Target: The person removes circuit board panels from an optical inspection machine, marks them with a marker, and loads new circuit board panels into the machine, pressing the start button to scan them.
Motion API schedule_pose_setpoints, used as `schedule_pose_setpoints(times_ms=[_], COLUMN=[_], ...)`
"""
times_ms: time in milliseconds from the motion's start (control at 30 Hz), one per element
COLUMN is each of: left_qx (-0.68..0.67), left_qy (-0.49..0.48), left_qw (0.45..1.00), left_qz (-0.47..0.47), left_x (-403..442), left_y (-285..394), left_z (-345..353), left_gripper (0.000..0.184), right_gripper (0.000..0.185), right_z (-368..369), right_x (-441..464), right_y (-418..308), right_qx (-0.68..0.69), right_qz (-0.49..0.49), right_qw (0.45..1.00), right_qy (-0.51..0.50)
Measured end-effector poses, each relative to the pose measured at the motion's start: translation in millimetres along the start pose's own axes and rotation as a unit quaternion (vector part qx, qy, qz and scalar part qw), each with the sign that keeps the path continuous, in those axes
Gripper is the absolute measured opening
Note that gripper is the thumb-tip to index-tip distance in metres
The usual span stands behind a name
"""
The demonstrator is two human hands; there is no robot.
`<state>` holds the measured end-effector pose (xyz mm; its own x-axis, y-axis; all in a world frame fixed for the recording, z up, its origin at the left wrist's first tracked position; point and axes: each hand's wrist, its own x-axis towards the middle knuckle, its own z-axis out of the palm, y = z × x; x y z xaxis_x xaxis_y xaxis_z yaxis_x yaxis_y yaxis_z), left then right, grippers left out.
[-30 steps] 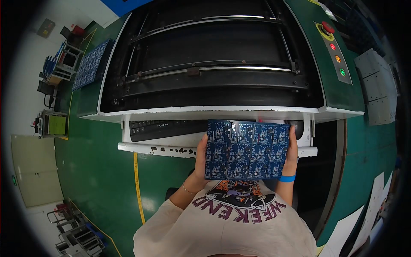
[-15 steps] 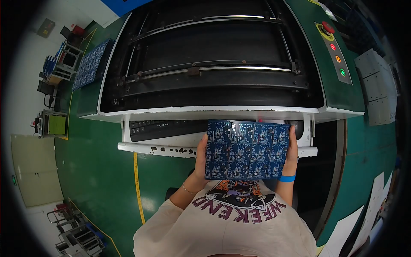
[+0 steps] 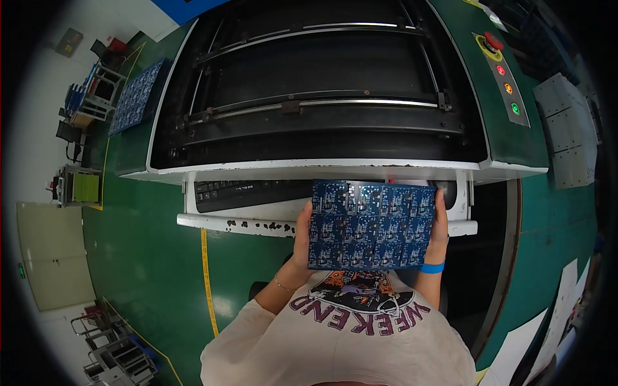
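Between my hands is a blue circuit board panel point(image 3: 372, 225), its face with rows of small components turned up toward me. My left hand point(image 3: 302, 235) grips the panel's left edge, and my right hand point(image 3: 439, 225) grips its right edge. The fingers under the panel are hidden. The panel is held in front of my chest and overlaps the pull-out keyboard tray point(image 3: 257, 222) of the machine. A black keyboard point(image 3: 251, 195) lies on that tray, partly covered by the panel.
Ahead stands a machine with dark rails point(image 3: 309, 104) in its open bed. Its right side carries a red emergency stop button point(image 3: 493, 42) and lit buttons point(image 3: 508, 89). More blue circuit board panels point(image 3: 136, 96) lie on the machine's left side. A mouse point(image 3: 443, 193) sits near my right hand.
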<state>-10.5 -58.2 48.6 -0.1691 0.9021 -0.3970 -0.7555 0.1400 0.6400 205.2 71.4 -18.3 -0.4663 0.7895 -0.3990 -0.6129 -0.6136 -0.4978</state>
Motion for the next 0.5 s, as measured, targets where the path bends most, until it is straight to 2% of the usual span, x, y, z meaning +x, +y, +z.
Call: schedule_pose_setpoints(times_ms=[500], left_qx=[0.014], left_qy=[0.021], left_qw=[1.0], left_qz=[-0.006], left_x=[-0.3], left_y=[-0.8], left_z=[0.8], left_gripper=[0.054], right_gripper=[0.041], right_z=[7.3], right_x=[-2.6], right_y=[-1.7], right_qx=[0.005], right_qz=[-0.004], right_qw=[1.0], right_qy=[0.007])
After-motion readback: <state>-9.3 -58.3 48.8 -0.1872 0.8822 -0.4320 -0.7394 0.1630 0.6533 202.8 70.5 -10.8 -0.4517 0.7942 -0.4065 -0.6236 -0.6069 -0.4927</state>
